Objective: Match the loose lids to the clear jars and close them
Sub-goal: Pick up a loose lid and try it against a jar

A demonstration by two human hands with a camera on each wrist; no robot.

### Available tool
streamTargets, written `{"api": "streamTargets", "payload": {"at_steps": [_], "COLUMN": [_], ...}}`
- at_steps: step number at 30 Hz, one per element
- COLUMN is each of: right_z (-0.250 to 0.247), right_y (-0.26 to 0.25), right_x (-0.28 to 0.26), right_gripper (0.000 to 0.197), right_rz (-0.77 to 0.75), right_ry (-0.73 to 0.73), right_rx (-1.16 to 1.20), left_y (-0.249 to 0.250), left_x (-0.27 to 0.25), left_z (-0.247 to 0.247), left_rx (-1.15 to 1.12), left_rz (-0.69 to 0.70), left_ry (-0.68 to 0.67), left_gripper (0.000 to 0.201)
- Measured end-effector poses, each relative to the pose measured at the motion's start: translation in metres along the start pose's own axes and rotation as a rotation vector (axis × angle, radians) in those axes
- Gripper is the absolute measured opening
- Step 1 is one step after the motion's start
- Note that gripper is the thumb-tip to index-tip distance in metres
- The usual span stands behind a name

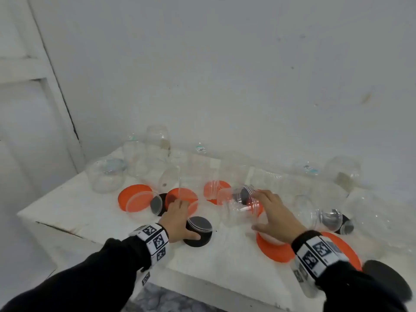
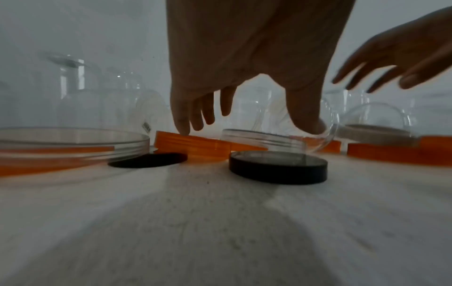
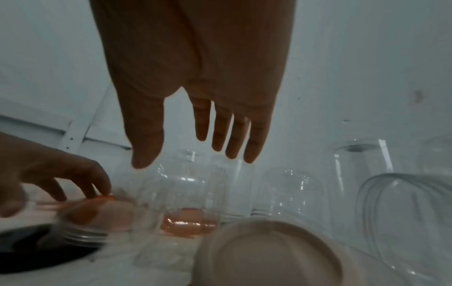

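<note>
left hand (image 1: 177, 218) low over the table (image 1: 225, 262), fingers loosely spread, holding nothing; fingertips (image 2: 182, 123) touch an orange lid (image 1: 181, 195), thumb by the rim of a small clear jar (image 1: 200, 224) sitting on a black lid (image 1: 197, 240). right hand (image 1: 278, 218) at 3 o'clock of it, fingers straight and spread, gripping nothing, just beside a clear jar lying on its side (image 1: 238, 204) (contact unclear, blurred). orange lid under the right wrist (image 1: 273, 248) at 6 o'clock. more orange lids + a black one at 10 to 12 o'clock of the left hand. rest of the clear jars (image 1: 157, 149) along the wall (image 1: 225, 75), 12 o'clock, all w/o lids.
</note>
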State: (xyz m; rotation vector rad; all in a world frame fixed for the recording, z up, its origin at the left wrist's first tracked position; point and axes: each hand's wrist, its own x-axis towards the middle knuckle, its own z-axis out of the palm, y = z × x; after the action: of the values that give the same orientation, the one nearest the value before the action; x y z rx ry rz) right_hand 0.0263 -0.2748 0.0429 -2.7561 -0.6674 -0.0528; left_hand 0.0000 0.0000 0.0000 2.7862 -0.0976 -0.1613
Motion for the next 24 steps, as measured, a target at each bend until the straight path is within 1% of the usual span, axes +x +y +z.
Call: {"api": "streamTargets", "payload": {"at_steps": [2, 4, 6, 8, 12, 15, 19, 22, 24], "right_z": [0.001, 0.002, 0.005, 0.004, 0.006, 0.010, 0.012, 0.008, 0.004], "right_y": [0.003, 0.005, 0.008, 0.010, 0.015, 0.016, 0.016, 0.015, 0.013], "right_x": [0.014, 0.027, 0.038, 0.047, 0.058, 0.063, 0.065, 0.064, 0.063], "right_gripper": [0.089, 0.102, 0.109, 0.113, 0.116, 0.114, 0.110, 0.107, 0.103], "right_rz": [0.012, 0.027, 0.028, 0.023, 0.009, -0.019, -0.050, -0.095, -0.126], "right_ry": [-0.019, -0.047, -0.084, -0.126, -0.207, -0.225, -0.191, -0.146, -0.121], "right_rx": [-0.036, -0.076, -0.096, -0.125, -0.141, -0.142, -0.155, -0.193, -0.176], "left_y": [0.003, 0.006, 0.008, 0.009, 0.009, 0.009, 0.010, 0.009, 0.010], "left_x": [0.003, 0.007, 0.012, 0.016, 0.021, 0.024, 0.028, 0.031, 0.032], "left_z": [0.002, 0.003, 0.003, 0.003, 0.005, 0.007, 0.008, 0.010, 0.012], "left_rx": [0.037, 0.077, 0.087, 0.101, 0.084, 0.085, 0.091, 0.097, 0.116], "left_rz": [0.031, 0.048, 0.058, 0.060, 0.065, 0.065, 0.076, 0.074, 0.076], "left_ry": [-0.038, -0.050, -0.063, -0.064, -0.036, -0.032, -0.036, -0.040, -0.035], "left_gripper": [0.102, 0.105, 0.105, 0.102, 0.093, 0.091, 0.092, 0.094, 0.094]}}
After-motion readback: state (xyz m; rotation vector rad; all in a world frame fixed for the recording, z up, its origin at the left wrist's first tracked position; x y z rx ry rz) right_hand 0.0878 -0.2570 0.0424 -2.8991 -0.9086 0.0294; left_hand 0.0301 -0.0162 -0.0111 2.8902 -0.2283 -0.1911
